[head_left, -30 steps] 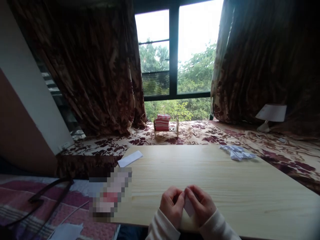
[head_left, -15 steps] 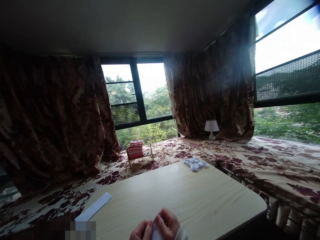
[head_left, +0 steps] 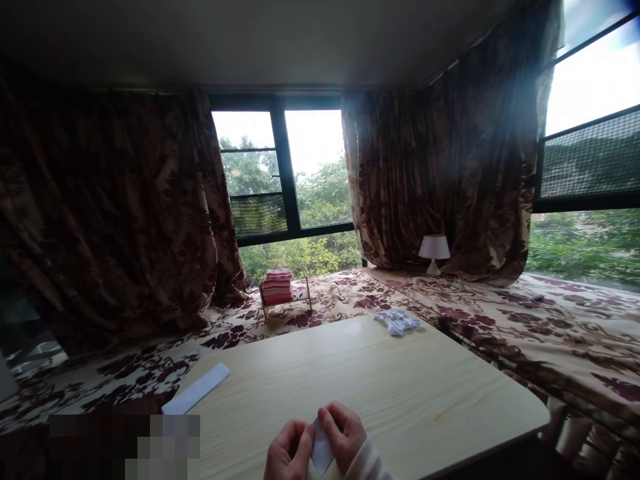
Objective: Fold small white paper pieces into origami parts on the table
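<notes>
Between my two hands, just above the front of the wood-grain table (head_left: 440, 393), is a small folded piece of white paper (head_left: 321, 455). My left hand (head_left: 289, 451) pinches its left edge between thumb and fingers. My right hand (head_left: 344, 433) grips the other side, the fingers curled over its top. Part of the paper is hidden by the fingers. A flat strip of white paper (head_left: 197, 390) lies at the table's left edge. On the far right corner sits a small heap of folded white paper pieces (head_left: 397, 321).
Behind the table, a floral-covered ledge (head_left: 345, 293) carries a small rack (head_left: 309, 293) with folded red-and-white striped cloths (head_left: 278, 287). A white lamp (head_left: 434, 248) stands farther right by the curtain (head_left: 400, 180). A pixelated patch covers the lower left.
Both hands sit slightly higher and to the right in view, and more of the paper's lower point shows between them. The whole scene has shifted a little as the head camera moved.
</notes>
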Demonstrator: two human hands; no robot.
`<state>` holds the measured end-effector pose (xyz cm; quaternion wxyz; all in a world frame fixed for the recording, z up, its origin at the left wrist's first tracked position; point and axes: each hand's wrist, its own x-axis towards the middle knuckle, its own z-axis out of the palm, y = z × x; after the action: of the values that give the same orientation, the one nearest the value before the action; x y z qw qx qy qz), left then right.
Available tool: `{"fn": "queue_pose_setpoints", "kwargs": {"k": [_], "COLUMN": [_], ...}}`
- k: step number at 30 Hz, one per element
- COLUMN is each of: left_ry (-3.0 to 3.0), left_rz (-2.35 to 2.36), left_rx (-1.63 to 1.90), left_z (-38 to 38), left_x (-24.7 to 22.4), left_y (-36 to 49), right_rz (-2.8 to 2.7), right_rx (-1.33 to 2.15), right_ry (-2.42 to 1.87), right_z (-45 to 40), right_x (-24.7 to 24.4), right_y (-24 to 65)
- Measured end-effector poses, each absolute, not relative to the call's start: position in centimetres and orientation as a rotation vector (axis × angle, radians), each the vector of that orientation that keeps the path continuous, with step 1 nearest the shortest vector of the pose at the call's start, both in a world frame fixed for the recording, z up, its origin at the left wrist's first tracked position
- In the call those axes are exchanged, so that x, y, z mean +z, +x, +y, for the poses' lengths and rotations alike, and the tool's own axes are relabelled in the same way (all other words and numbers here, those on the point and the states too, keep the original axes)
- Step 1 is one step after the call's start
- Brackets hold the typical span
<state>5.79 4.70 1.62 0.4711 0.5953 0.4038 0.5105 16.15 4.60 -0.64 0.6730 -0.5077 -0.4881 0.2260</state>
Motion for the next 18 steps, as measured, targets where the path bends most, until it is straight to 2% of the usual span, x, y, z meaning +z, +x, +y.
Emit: {"fn": "queue_pose_setpoints", "kwargs": {"k": [18], "left_ry": [1.514], "left_rz": [1.012], "left_rx": [1.185], "left_z": [3.0], "left_x": [3.7], "left_y": [5.1], "right_rz": [-1.112], "right_rx": [0.68], "right_ry": [-1.152], "right_z": [2.2], "right_x": [1.4], "right_y": [16.7]}}
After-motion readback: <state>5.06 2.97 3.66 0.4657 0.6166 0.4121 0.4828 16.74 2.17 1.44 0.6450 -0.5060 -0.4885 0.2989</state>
